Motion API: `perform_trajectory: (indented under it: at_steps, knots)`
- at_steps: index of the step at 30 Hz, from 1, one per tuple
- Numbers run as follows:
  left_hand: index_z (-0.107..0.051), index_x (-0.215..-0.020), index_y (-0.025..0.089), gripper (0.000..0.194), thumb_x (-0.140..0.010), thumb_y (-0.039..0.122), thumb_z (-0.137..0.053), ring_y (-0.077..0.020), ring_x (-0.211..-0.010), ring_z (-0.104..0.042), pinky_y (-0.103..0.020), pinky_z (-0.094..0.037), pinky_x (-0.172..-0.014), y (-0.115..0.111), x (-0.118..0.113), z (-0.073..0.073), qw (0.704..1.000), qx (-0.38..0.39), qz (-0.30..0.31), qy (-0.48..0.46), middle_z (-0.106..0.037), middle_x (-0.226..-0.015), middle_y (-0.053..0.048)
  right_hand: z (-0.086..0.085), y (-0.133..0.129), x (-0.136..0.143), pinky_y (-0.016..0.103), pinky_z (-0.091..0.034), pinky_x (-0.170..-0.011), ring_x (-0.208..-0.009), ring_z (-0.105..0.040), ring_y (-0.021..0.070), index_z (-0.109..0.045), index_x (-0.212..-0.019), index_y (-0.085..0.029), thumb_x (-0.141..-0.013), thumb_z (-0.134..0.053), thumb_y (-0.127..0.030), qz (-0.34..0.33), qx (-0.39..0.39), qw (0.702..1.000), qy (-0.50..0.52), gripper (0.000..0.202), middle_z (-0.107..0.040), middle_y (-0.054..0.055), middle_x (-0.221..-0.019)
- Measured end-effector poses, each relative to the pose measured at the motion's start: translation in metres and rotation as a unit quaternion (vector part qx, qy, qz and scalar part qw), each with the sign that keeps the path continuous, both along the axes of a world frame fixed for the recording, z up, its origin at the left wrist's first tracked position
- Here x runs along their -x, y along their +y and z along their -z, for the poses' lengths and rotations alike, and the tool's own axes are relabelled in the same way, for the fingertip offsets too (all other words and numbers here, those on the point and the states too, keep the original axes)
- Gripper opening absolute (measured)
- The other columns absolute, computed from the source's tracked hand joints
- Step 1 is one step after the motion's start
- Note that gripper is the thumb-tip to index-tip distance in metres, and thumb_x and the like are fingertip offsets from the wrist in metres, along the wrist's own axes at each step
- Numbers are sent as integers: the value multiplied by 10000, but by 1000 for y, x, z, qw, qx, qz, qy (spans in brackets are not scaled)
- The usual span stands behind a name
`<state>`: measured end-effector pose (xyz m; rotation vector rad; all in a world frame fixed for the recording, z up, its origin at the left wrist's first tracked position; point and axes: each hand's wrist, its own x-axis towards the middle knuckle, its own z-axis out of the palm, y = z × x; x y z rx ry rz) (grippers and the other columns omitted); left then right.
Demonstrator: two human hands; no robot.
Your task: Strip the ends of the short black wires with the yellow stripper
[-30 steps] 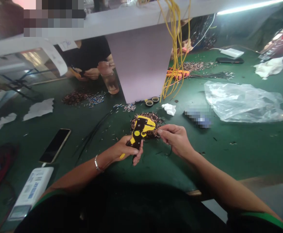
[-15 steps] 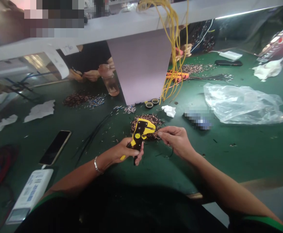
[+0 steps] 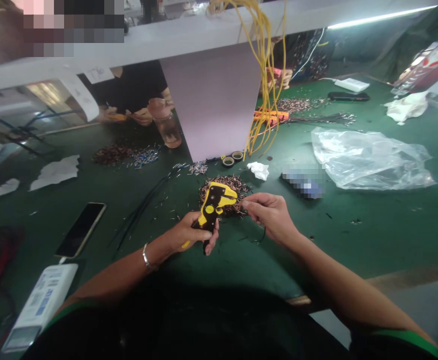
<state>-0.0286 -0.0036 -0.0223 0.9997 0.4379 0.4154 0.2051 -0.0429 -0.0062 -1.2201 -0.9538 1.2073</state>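
Observation:
My left hand (image 3: 199,232) is closed round the handles of a yellow and black wire stripper (image 3: 211,207), whose jaws point right. Just right of the jaws, my right hand (image 3: 267,210) pinches a thin dark wire (image 3: 264,235) that hangs below the fingers in a short curve. The wire's tip by the jaws is too small to make out. Beneath and behind the tool lies a heap of small copper-coloured and dark pieces (image 3: 241,186) on the green table (image 3: 234,280).
A phone (image 3: 81,230) and a white power bank (image 3: 40,302) lie at left, dark wires (image 3: 139,215) nearer the middle. Yellow wires (image 3: 267,75) hang beside a pale panel (image 3: 219,105). A plastic bag (image 3: 369,157) lies right. Across the table, other people's hands (image 3: 141,116) hold things.
The whole view has shifted slightly, so most things appear a little further left. Both hands keep their grips, and the stripper stays close to the right fingertips.

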Motion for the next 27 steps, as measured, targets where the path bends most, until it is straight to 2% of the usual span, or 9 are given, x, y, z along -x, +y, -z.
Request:
perform_trajectory:
  at_steps: [10,27]
  knots:
    - [-584,-915,109,301,-721,234,-777,-142,-513,-605,-291,-530,-484,-2,-1,-6,1000,0,-11,8,-645,-682,-28,-1,-1,2,225,-238,-379,-382,-375,70,-736,-652,-169,-685,-759,-322,-5,0,1000,4,158,-509,-46,-405]
    - [-592,-819,99,248,-686,187,-781,-130,-464,-578,-283,-515,-448,-3,-2,-8,999,3,-23,25,-614,-628,-10,-2,-1,1,224,-239,-373,-379,-368,70,-738,-668,-163,-683,-761,-327,-13,1,1000,17,166,-498,-54,-399]
